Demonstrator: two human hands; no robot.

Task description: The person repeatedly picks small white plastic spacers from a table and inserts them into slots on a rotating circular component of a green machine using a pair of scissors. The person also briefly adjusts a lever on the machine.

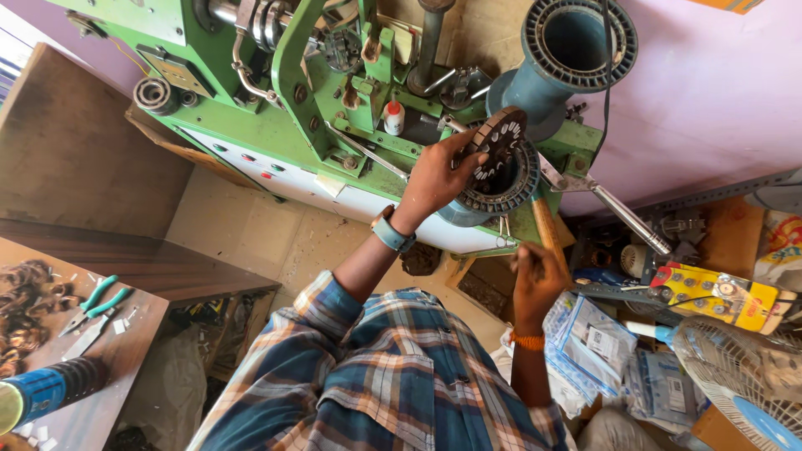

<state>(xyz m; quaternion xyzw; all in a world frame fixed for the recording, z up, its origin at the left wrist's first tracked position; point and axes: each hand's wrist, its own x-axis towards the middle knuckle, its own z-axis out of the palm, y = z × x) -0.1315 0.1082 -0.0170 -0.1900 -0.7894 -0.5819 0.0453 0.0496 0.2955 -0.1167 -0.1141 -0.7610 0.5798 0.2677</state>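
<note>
Fingers (461, 150) of left hand (434, 179) gripping slotted stator ring (501, 159), axis tilted toward camera; right hand (536, 280) fisted on wooden handle (545, 230).

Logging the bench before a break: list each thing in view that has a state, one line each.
Left hand: gripping the slotted stator core, held tilted at the green winding machine.
Right hand: closed on the wooden handle.
White glue bottle: upright, capped.
Green-handled pliers: lying on the table.
Fan: lying tilted.
</note>
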